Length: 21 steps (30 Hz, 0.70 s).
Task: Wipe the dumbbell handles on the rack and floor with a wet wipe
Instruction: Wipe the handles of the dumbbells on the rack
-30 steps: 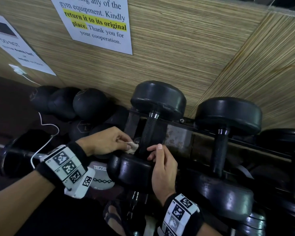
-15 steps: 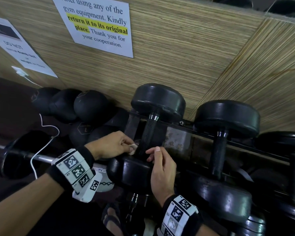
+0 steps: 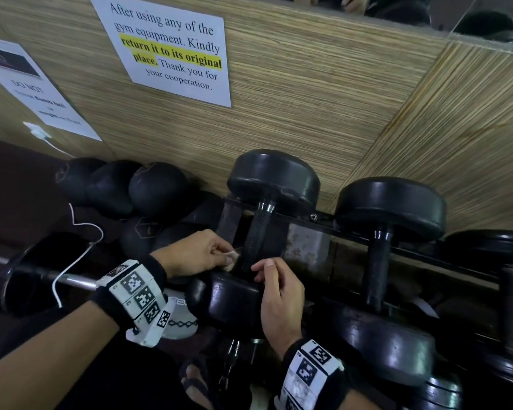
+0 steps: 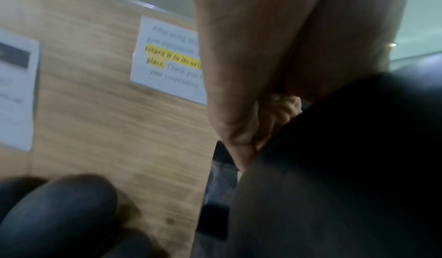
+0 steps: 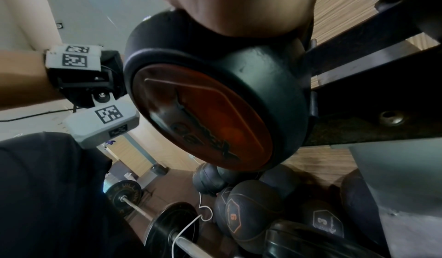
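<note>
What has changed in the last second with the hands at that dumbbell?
Very little. The left hand still pinches the wet wipe against the lower end of the dumbbell handle, having barely moved. The right hand stays resting beside the handle on the near dumbbell head. Nothing was taken up or let go.

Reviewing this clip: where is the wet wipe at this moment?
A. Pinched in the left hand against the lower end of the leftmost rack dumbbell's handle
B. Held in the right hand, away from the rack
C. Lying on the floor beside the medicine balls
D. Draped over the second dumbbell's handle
A: in the head view the left hand pinches the white wet wipe against the lower end of the leftmost dumbbell's handle; the right hand rests by the near dumbbell head.
</note>
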Motion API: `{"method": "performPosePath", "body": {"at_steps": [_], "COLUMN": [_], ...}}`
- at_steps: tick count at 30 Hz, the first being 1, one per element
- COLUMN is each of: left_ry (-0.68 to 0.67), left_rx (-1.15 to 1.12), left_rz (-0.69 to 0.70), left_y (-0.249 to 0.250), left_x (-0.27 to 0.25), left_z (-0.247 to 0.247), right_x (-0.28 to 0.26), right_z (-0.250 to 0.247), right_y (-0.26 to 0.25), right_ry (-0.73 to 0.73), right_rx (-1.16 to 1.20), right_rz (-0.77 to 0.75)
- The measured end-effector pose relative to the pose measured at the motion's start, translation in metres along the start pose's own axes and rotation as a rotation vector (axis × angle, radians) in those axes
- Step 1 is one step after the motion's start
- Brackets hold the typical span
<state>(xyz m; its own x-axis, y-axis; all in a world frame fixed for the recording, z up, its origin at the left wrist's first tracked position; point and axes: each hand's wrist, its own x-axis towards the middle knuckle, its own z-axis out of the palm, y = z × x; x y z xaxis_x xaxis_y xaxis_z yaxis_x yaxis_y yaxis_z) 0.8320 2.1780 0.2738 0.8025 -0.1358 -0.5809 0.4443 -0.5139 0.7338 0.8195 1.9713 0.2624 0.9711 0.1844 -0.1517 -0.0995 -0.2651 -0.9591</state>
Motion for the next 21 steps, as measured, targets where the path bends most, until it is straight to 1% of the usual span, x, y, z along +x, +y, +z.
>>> {"method": "performPosePath", "body": {"at_steps": [3,6,8,10,12,14,16,17,19,21], "left_ry": [0.102,0.149,0.160,0.187,0.251,0.344,0.461,0.535,0.662,0.698], "left_rx": [0.224,0.254,0.202,0.104,-0.017,-0.123,-0.183,-0.198,-0.222,-0.238], "left_rz": [0.022,0.060,0.086,0.113,0.141,0.147,0.149,0.156,0.160,0.136], "left_y": [0.011,0.026,0.034,0.041,0.045,0.045,0.042,0.041,0.038,0.034], "left_x": [-0.013,-0.029,-0.037,-0.040,-0.039,-0.035,-0.028,-0.024,-0.017,-0.013], "left_z": [0.001,0.006,0.008,0.011,0.015,0.023,0.034,0.040,0.048,0.051], "right_x": [0.000,0.002,0.004,0.007,0.012,0.018,0.025,0.028,0.038,0.052], "right_z": [0.000,-0.004,-0.007,-0.011,-0.015,-0.020,-0.027,-0.029,-0.029,-0.027], "right_y": [0.001,-0.003,-0.005,-0.005,-0.006,-0.008,-0.011,-0.012,-0.009,-0.006], "right_ry": [-0.017,-0.078,-0.163,-0.253,-0.321,-0.353,-0.323,-0.278,-0.124,0.034], "right_rx": [-0.007,-0.001,0.016,-0.004,-0.048,-0.052,0.026,0.088,0.180,0.238], "right_rz": [0.010,0.023,0.031,0.036,0.043,0.056,0.071,0.096,0.197,0.304]}}
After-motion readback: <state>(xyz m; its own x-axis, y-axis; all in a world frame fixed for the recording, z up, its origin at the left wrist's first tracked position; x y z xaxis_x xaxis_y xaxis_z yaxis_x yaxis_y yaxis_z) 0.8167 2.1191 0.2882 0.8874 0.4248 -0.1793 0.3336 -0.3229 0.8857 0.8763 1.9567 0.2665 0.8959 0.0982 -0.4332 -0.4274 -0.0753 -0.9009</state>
